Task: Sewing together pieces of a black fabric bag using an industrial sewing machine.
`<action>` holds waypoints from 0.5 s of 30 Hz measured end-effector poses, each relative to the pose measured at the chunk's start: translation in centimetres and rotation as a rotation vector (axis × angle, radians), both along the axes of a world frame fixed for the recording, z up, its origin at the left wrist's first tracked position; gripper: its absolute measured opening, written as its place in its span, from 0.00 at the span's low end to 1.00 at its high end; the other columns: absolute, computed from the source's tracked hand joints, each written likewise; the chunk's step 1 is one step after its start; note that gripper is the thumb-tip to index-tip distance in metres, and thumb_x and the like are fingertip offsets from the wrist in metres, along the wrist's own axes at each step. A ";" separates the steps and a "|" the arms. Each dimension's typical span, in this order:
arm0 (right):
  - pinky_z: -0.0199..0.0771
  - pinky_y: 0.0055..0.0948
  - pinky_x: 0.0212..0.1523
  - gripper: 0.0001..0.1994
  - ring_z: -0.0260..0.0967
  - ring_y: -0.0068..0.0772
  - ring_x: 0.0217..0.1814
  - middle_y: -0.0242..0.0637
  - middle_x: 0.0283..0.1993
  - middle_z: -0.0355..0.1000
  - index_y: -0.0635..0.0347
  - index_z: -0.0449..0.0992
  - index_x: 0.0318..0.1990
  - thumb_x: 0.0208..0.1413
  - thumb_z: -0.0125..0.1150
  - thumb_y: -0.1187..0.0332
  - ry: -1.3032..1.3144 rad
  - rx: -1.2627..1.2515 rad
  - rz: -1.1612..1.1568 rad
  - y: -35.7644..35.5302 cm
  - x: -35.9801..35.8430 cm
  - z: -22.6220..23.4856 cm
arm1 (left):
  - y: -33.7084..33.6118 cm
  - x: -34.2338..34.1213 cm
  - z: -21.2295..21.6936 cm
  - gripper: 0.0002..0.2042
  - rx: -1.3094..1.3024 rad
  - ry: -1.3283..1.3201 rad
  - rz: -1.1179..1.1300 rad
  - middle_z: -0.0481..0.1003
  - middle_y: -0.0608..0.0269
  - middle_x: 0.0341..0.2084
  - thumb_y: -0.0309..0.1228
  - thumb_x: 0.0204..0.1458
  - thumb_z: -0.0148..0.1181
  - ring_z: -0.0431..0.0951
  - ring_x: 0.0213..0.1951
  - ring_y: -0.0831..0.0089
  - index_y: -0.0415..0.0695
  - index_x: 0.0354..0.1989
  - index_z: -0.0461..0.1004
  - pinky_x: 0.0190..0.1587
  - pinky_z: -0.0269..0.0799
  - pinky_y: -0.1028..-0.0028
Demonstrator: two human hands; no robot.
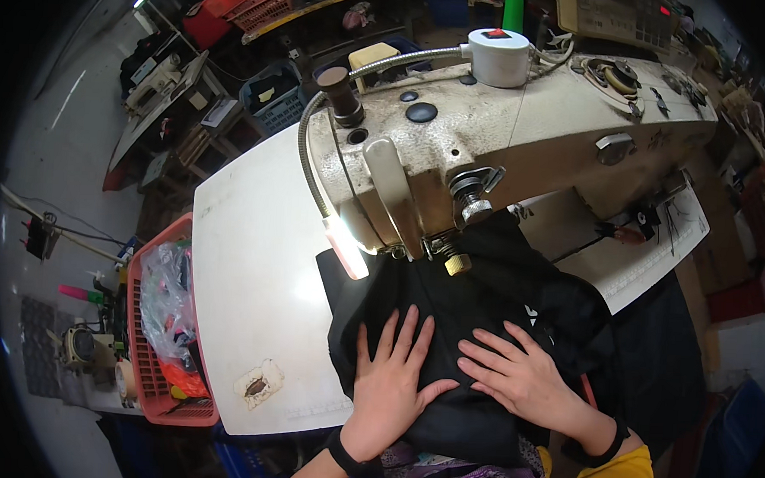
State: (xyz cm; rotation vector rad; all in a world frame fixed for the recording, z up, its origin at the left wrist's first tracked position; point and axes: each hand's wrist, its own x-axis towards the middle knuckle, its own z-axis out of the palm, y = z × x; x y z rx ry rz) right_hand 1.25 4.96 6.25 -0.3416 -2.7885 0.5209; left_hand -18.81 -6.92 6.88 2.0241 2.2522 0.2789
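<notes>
We rest our left hand (392, 382) and right hand (518, 376) palm down, fingers spread, on black cloth (484, 288). The cloth lies before us, its far part beneath the head of an industrial sewing machine (509, 133), where a gooseneck lamp (345, 246) glows. Left across the white sewing table (243, 249), a red plastic basket (136, 317) holds a clear plastic bag (163, 301).
</notes>
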 end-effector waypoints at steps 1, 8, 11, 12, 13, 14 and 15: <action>0.59 0.51 0.70 0.19 0.63 0.37 0.71 0.34 0.64 0.71 0.56 0.78 0.54 0.56 0.66 0.62 0.003 -0.001 -0.004 0.1 -0.2 -0.1 | 0.1 -0.3 -0.1 0.44 0.007 0.005 0.006 0.60 0.55 0.69 0.59 0.48 0.63 0.60 0.69 0.54 0.45 0.70 0.61 0.68 0.50 0.38; 0.60 0.53 0.69 0.19 0.64 0.39 0.70 0.33 0.64 0.71 0.56 0.77 0.56 0.56 0.65 0.63 0.038 0.088 -0.024 2.8 -2.9 -0.7 | 2.8 -4.0 -0.4 0.46 0.037 0.045 -0.012 0.61 0.56 0.69 0.61 0.46 0.62 0.59 0.69 0.54 0.44 0.70 0.60 0.69 0.48 0.40; 0.59 0.53 0.70 0.20 0.63 0.40 0.70 0.35 0.64 0.71 0.57 0.77 0.55 0.53 0.64 0.68 0.064 0.095 -0.045 3.3 -3.7 -1.1 | 3.0 -4.5 0.2 0.41 0.015 0.024 -0.032 0.61 0.52 0.68 0.51 0.50 0.65 0.58 0.70 0.52 0.44 0.69 0.61 0.70 0.47 0.43; 0.59 0.53 0.70 0.20 0.63 0.40 0.70 0.35 0.64 0.71 0.57 0.77 0.55 0.53 0.64 0.68 0.060 0.095 -0.049 3.2 -3.2 -1.3 | 2.9 -4.3 0.4 0.38 -0.007 0.046 -0.048 0.62 0.51 0.68 0.47 0.51 0.66 0.58 0.70 0.52 0.44 0.69 0.61 0.70 0.47 0.43; 0.58 0.53 0.71 0.21 0.62 0.40 0.71 0.36 0.64 0.70 0.58 0.77 0.55 0.50 0.64 0.71 0.052 0.059 0.046 3.0 -2.3 -1.6 | 2.4 -3.6 1.8 0.34 -0.033 0.021 -0.166 0.62 0.49 0.68 0.39 0.53 0.65 0.59 0.70 0.51 0.43 0.69 0.62 0.71 0.47 0.44; 0.57 0.53 0.72 0.22 0.62 0.41 0.72 0.38 0.64 0.70 0.58 0.77 0.54 0.47 0.63 0.73 0.046 0.023 0.145 2.6 -1.5 -1.9 | 1.8 -2.8 2.8 0.32 -0.086 -0.058 -0.280 0.61 0.51 0.68 0.37 0.55 0.63 0.59 0.69 0.50 0.46 0.68 0.63 0.70 0.49 0.44; 0.56 0.53 0.72 0.24 0.60 0.42 0.73 0.39 0.64 0.70 0.59 0.76 0.53 0.43 0.61 0.75 0.040 -0.053 0.177 1.9 -0.7 -1.7 | 0.7 -1.7 2.7 0.31 -0.098 -0.107 -0.298 0.60 0.52 0.69 0.39 0.56 0.63 0.59 0.69 0.51 0.49 0.69 0.63 0.69 0.50 0.42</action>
